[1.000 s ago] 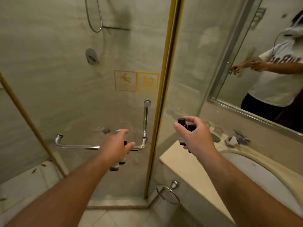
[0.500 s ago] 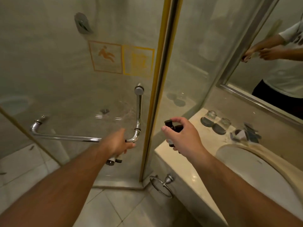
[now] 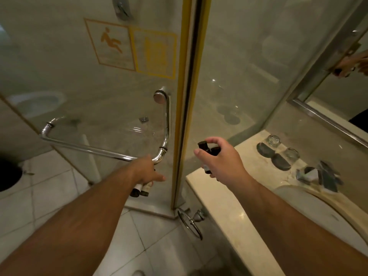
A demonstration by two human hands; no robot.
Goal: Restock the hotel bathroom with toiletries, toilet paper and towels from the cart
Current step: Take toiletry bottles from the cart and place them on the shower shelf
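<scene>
My left hand (image 3: 146, 170) is closed around small toiletry bottles (image 3: 141, 189) whose dark caps poke out below the palm. It sits at the bend of the chrome handle (image 3: 95, 149) on the glass shower door (image 3: 111, 100); whether fingers hook the bar I cannot tell. My right hand (image 3: 221, 160) grips two dark-capped toiletry bottles (image 3: 207, 146) upright, held above the near corner of the beige vanity counter (image 3: 223, 200), just right of the yellow-edged door frame (image 3: 182, 108).
Two upturned glasses (image 3: 273, 140) on dark coasters and wrapped amenities (image 3: 318, 176) sit at the counter's back. A white basin (image 3: 322, 214) lies right, a mirror (image 3: 338, 100) above. A chrome towel ring (image 3: 190, 223) hangs under the counter. A dark bin (image 3: 8, 176) stands on the tiled floor, left.
The view has tilted down and closer to the door. My left hand has reached the handle's bend with its bottles. My right hand has lowered slightly toward the counter corner.
</scene>
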